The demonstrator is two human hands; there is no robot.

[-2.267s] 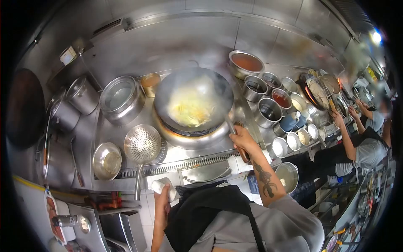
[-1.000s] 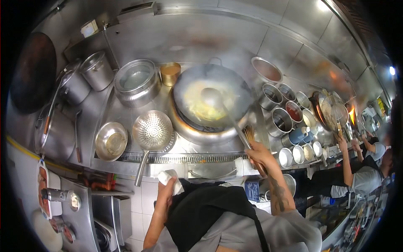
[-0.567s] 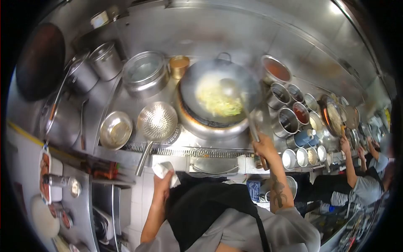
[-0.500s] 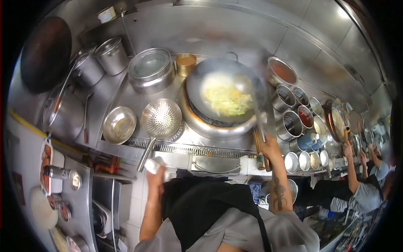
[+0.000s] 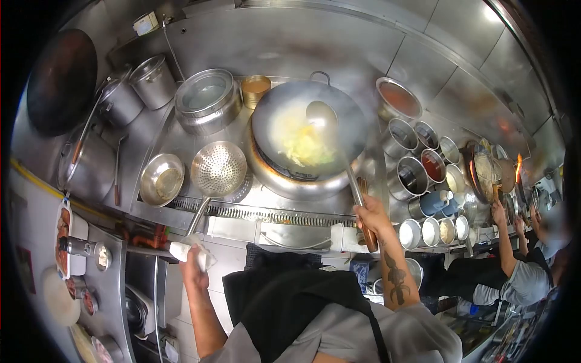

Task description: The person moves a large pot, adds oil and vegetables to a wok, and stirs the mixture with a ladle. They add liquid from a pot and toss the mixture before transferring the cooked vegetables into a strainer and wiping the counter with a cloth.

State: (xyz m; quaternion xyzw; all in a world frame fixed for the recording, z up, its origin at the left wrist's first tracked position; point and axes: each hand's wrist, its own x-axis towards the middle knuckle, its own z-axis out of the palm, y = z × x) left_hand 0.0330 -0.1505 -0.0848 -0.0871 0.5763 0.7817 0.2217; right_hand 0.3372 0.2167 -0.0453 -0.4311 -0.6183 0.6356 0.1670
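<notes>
In my right hand [image 5: 373, 216] is the handle of a long ladle [image 5: 353, 184], its round bowl tilted over the wok [image 5: 349, 130]. Steam rises from the wok, blurring a pale yellow and green heap of food [image 5: 304, 145], perhaps shredded vegetables. My left hand [image 5: 193, 271] is closed around a white cloth [image 5: 181, 250], below the front edge of the stove. Right at the cloth is the handle end of a perforated strainer [image 5: 219, 167]. Beside the strainer lies a shallow metal bowl [image 5: 162, 180].
A lidded pot [image 5: 207, 103] and a gold can [image 5: 255, 91] stand behind, left of the wok. Metal sauce pots [image 5: 411, 176] and small white-filled containers [image 5: 410, 233] crowd the right. Farther right, a co-worker's arm [image 5: 503, 233] reaches toward another pan.
My left hand with the cloth has moved left and down. The ladle has swung so its bowl shows clearly at the wok's back, and my right hand sits slightly lower and farther left.
</notes>
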